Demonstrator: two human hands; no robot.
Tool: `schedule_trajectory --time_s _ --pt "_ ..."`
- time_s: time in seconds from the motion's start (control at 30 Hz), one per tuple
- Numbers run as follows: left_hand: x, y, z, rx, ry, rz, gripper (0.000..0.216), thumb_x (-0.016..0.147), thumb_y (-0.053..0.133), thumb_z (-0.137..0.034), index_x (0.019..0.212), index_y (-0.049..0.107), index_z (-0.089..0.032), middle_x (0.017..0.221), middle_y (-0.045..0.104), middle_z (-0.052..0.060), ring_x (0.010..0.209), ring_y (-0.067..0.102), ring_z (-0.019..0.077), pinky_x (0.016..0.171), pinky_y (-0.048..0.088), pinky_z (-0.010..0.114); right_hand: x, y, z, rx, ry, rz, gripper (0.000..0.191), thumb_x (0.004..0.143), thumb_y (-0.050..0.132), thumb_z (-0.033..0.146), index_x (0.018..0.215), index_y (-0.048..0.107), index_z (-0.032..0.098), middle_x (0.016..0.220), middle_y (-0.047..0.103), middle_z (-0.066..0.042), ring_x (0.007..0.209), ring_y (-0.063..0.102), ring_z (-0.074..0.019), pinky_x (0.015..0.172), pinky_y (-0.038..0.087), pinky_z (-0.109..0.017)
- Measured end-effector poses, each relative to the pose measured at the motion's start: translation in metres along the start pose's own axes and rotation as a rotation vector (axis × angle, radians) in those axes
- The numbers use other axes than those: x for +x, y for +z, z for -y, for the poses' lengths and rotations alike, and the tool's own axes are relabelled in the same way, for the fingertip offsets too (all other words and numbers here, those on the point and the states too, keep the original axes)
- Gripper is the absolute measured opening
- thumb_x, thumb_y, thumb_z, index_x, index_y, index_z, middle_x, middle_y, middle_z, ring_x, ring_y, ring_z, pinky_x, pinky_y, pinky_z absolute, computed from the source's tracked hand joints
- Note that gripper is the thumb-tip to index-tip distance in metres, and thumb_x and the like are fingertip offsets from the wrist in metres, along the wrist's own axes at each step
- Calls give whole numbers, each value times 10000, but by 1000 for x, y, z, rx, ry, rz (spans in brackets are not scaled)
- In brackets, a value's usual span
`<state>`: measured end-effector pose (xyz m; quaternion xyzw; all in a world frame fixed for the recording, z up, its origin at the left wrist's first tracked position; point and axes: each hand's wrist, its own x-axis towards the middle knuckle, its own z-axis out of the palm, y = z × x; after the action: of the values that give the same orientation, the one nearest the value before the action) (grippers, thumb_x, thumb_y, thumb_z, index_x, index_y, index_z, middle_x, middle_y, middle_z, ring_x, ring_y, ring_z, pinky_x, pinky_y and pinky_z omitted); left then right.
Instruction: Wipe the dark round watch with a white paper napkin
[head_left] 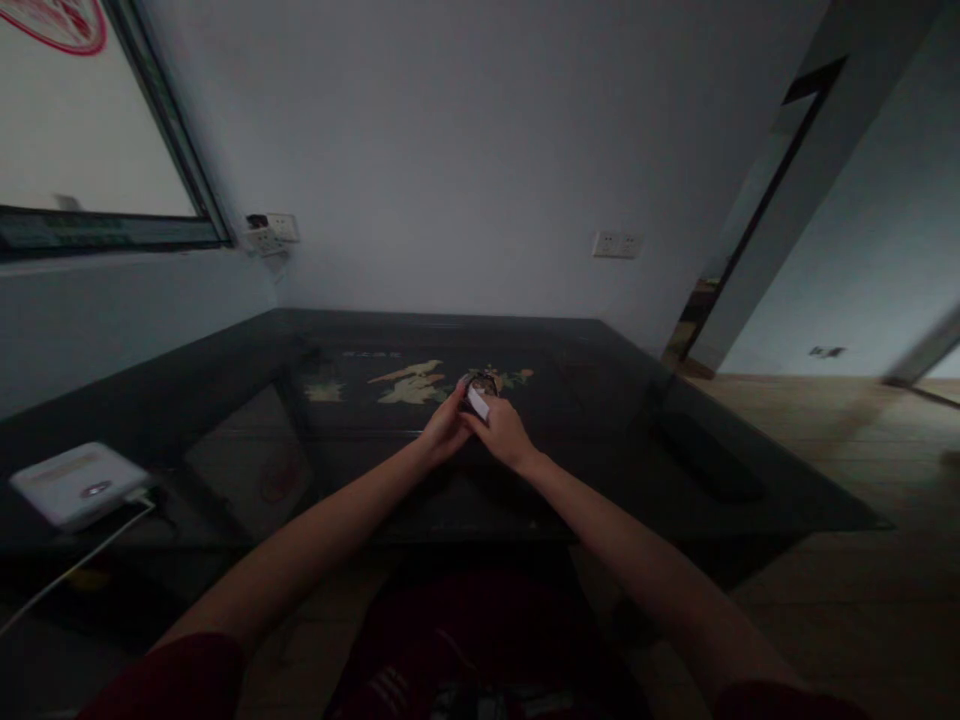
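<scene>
Both my hands meet over the middle of the dark glossy table (pixel 585 400). Curled around the left side of a small, dark, round object with a shiny face (pixel 482 381), my left hand (pixel 445 430) keeps it up near the fingertips. My right hand (pixel 505 432) is closed, pinching a small white strip (pixel 478 403), perhaps paper or cloth, against the near side of that object. Fingers cover much of the round object, and its exact kind is too small to make out.
A white box-shaped device (pixel 79 485) with a white cable (pixel 75 565) sits at the table's left. Toward the right lies a long dark object (pixel 705 455). Bird and flower pictures (pixel 411 385) decorate the tabletop. Wall sockets (pixel 616 244) are behind the table.
</scene>
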<state>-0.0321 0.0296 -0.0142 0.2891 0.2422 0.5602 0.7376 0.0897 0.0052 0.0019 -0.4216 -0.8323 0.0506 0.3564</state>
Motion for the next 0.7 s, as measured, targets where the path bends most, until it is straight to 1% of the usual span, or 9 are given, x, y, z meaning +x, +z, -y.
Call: schedule_trajectory --time_s 0.1,0.17,0.27,0.33,0.37,0.43,0.53,0.6,0.7 --pt "2 -4 -3 -51 -22 -14 253 918 534 -327 946 695 -133 845 714 66 890 667 182 934 484 303 1 5 -1 202 69 27 301 900 550 326 1039 644 76 928 700 -143 810 615 -224 768 446 -324" --pt "2 -4 -3 -70 -13 -8 246 920 517 -308 952 693 -140 832 713 58 871 669 179 927 494 311 3 8 -3 329 124 28 290 884 555 319 1032 641 85 890 699 -114 766 606 -205 731 449 -303" --pt "2 -3 -2 -77 5 -16 228 922 503 -284 953 688 -153 864 717 48 858 666 160 906 502 288 7 11 -7 520 165 -4 279 878 532 282 1070 632 107 934 706 -87 814 621 -191 779 463 -291" --pt "2 -2 -1 -79 1 -33 224 925 501 -280 946 685 -153 883 718 47 851 663 148 894 502 268 8 12 -10 577 163 -20 282 879 518 267 1084 629 110 968 707 -83 867 629 -193 823 462 -294" --pt "3 -2 -1 -79 -6 -37 229 929 497 -284 941 684 -151 884 718 48 849 663 146 889 503 264 8 12 -10 568 158 -16 281 880 514 266 1081 629 107 965 707 -83 869 629 -194 824 460 -294" --pt "4 -2 0 -77 -17 -39 250 937 483 -299 927 681 -147 875 718 50 838 663 147 875 509 265 7 11 -10 479 147 18 271 885 513 267 1063 632 102 918 705 -80 822 623 -190 783 457 -285" --pt "6 -5 0 -57 -22 -40 274 939 477 -327 905 675 -141 851 715 55 828 665 157 859 517 278 4 4 -7 248 117 124 237 901 508 254 1031 640 105 859 704 -83 753 616 -185 722 443 -274" --pt "7 -8 1 -33 1 -52 257 927 498 -330 921 672 -141 854 714 56 834 666 162 853 515 278 3 -1 -4 72 70 192 225 916 498 240 1025 643 107 904 713 -109 794 635 -199 743 445 -281" --pt "7 -10 3 2 58 -61 227 903 529 -320 963 670 -154 883 716 49 846 665 160 837 511 270 2 -7 1 -193 -28 251 243 935 476 229 1065 641 107 1059 702 -161 948 649 -232 837 456 -309"
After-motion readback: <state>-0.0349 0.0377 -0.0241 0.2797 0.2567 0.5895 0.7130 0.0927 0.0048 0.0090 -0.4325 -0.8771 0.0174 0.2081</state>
